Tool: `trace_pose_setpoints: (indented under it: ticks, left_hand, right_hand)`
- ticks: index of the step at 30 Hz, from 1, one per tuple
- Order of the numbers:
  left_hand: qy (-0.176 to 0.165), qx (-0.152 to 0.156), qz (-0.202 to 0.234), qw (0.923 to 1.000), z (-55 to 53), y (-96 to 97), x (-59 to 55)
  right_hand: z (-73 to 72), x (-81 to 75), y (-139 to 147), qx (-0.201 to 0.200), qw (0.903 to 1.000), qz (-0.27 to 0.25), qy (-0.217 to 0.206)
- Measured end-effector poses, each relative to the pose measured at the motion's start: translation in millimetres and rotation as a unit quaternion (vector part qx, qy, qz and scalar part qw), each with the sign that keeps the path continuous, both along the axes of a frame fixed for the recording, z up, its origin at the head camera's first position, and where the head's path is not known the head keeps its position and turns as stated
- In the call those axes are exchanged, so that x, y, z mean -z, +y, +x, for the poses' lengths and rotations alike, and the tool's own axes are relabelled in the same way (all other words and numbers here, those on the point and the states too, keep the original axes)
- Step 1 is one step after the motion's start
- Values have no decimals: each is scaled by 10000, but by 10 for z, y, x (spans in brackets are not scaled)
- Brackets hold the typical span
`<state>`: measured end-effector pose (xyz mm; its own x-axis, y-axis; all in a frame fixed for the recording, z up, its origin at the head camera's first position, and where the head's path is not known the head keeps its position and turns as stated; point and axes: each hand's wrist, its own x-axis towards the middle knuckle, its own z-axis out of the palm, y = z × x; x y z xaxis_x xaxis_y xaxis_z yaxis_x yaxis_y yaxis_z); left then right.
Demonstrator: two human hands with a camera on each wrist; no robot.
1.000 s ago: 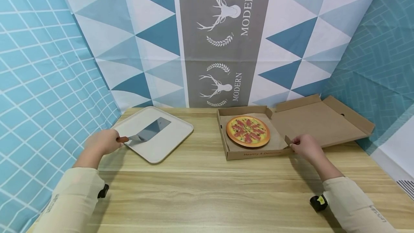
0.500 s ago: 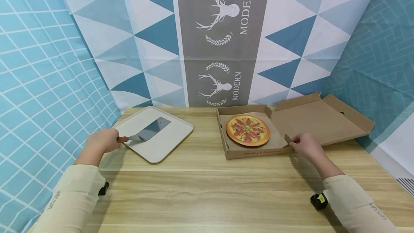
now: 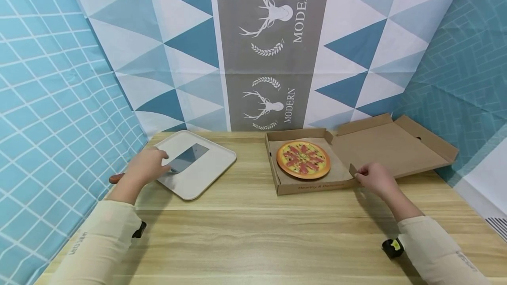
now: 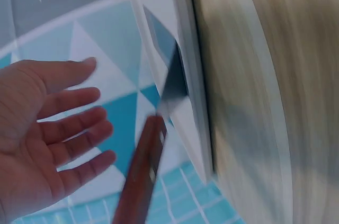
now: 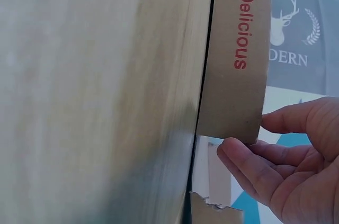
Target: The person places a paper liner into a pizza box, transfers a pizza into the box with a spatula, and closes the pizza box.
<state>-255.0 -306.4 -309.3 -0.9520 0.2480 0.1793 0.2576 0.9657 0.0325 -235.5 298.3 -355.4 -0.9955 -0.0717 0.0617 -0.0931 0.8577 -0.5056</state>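
Wood-grain table (image 3: 245,236): only left-wrist view shows your left hand (image 4: 47,136), fingers spread, off spatula (image 4: 152,136); right hand (image 3: 374,178) pinches pizza box (image 3: 317,188), pizza (image 3: 303,160) inside.

Your left arm (image 3: 93,245), in a loose cream fabric sleeve pushed back from the bare wrist (image 3: 124,188), is reaching from the near left toward the far side. Your bare left hand (image 3: 147,165) is staying free of any grip, its knuckles facing up and its fingertips pointing right. In the left wrist view, its four fingers (image 4: 79,142) are fanning loosely, and its thumb (image 4: 69,74) is lying apart from them. Your right arm (image 3: 439,247), in a matching cream fabric sleeve, is slanting from the near right toward the far left. Your bare right hand (image 3: 376,180) is pinching, its thumb (image 5: 291,117) opposing the bent fingers.
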Motion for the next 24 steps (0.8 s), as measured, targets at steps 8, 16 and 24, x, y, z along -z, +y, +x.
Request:
trace_pose_setpoints:
  ticks: [8,16,24]
  left_hand:
    - [-40,705,1498,9862,-97,554,135]
    - [-1015,736,3057,9438,-198,1235,227]
    - [-2026,685,4422,8710,-390,1811,335]
  right_hand:
    - [117,-82,76,229,9988,-116,420]
    - [180,-63,260,1491,9809,-735,1010]
    - [163,-41,441,3428,8903,-2833,980]
